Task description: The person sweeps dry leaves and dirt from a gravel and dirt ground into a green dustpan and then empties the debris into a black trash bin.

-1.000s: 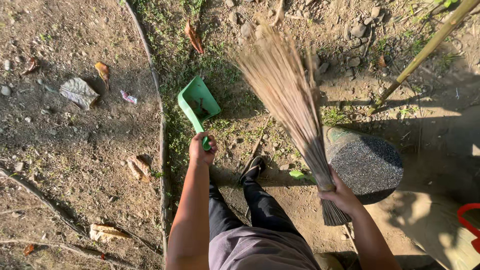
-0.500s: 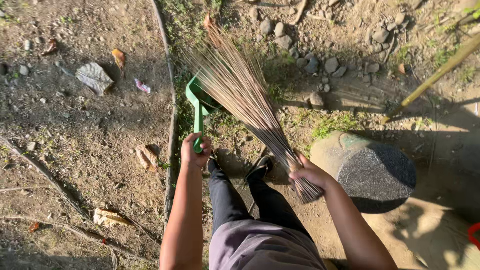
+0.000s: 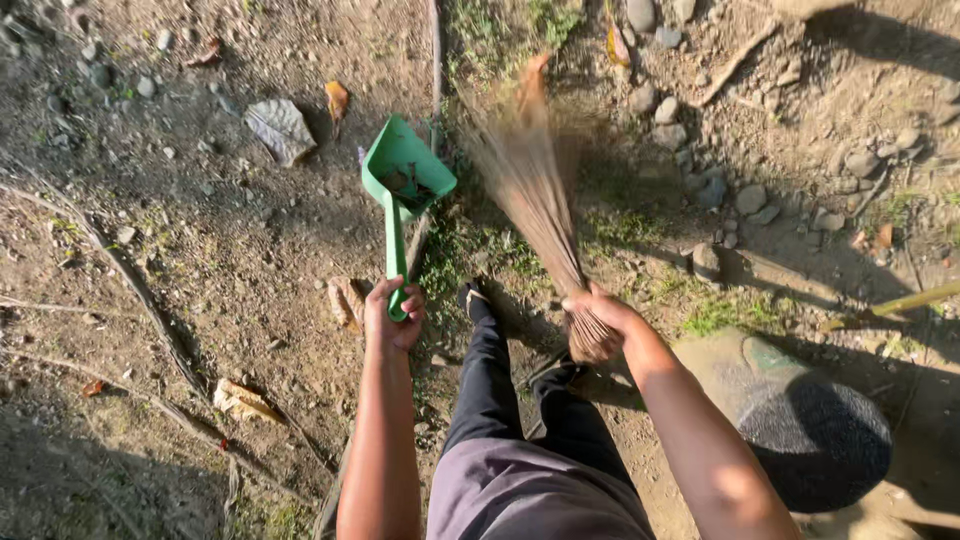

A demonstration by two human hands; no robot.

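Note:
My left hand (image 3: 393, 316) grips the long handle of a green dustpan (image 3: 404, 180), whose scoop rests on the dirt ahead with some debris inside. My right hand (image 3: 600, 308) holds a bundle broom of thin brown sticks (image 3: 530, 190) near its bound end; the bristles fan out, blurred, just right of the dustpan over a patch of grass. My legs in dark trousers and one dark shoe (image 3: 474, 298) show between my arms.
Dry leaves (image 3: 281, 128) lie on the bare dirt to the left, with thin roots running across it. Stones (image 3: 750, 197) are scattered at upper right. A round dark-topped concrete block (image 3: 810, 430) sits at lower right beside a bamboo pole (image 3: 900, 302).
The broom has swung from the right toward the dustpan, its bristles now blurred. The dustpan stays gripped in my left hand; the view has shifted slightly.

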